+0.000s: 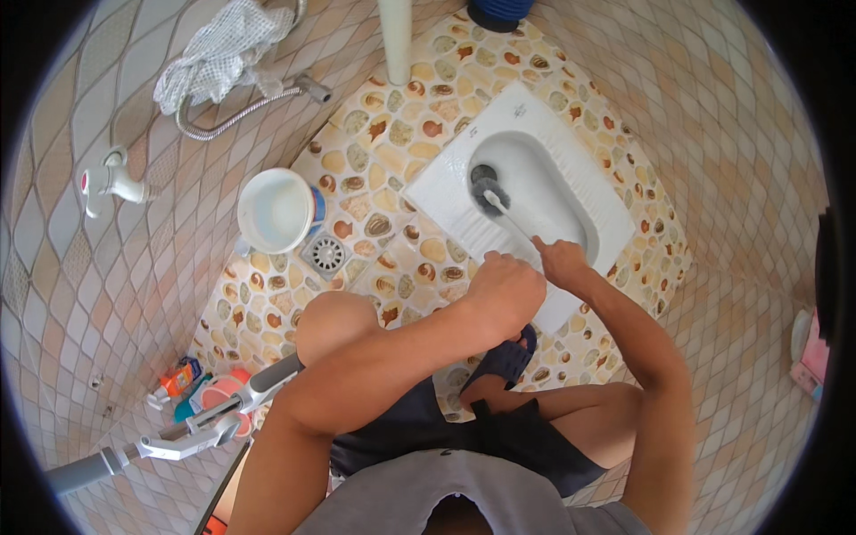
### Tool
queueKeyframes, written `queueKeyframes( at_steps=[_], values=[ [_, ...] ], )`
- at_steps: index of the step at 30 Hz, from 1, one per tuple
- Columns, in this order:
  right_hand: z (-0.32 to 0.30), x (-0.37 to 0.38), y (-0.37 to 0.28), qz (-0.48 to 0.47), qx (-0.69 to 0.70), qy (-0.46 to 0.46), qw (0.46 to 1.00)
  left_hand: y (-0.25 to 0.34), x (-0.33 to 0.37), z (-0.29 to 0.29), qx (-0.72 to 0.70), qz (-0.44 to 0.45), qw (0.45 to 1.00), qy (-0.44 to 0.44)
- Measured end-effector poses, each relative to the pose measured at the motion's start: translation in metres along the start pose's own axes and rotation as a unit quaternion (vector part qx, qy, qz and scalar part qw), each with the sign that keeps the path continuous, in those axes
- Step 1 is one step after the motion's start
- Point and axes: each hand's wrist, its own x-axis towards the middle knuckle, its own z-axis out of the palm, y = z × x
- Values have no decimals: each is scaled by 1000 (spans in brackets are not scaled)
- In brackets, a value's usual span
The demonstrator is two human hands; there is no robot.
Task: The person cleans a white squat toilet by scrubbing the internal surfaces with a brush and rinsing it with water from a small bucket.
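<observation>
A white squat toilet [437, 192] is set in the floor, with a dark drain hole at the far left end of its bowl. A toilet brush [492, 198] with grey bristles and a white handle reaches into the bowl, its head beside the hole. My right hand [563, 265] is closed round the handle above the near side of the bowl. Just left of it, over the toilet's near edge, my left hand [508, 287] makes a fist. What that fist holds, if anything, is hidden by its fingers.
A white bucket [278, 211] stands left of the toilet, by a floor drain [327, 255]. A tap [114, 184] and a metal hose [207, 134] are on the left wall. A pale pipe [396, 45] rises behind. A grey pole with a white lever [192, 439] and bottles [181, 376] are lower left.
</observation>
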Motion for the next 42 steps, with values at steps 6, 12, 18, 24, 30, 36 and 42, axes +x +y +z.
queueKeyframes(
  at_steps=[6,12,18,24,30,36,42],
  values=[
    [22,-18,42,45,-44,18,998,5,-2,0,-25,8,999,-36],
    [32,-30,44,112,7,-4,994,14,-3,-3,-24,18,1000,6],
    [25,-4,44,96,-18,43,994,11,-6,4,-39,18,999,-34],
    [30,-13,28,-14,-29,2,999,0,-10,3,-31,1,999,-30],
    [27,-34,38,-21,8,-1,1000,1,-6,4,-20,21,999,-46],
    [16,-56,48,83,10,-19,996,5,-4,10,-20,31,998,-42],
    [37,-69,66,163,28,-1,986,-15,-8,-7,-20,-5,991,-132]
  ],
)
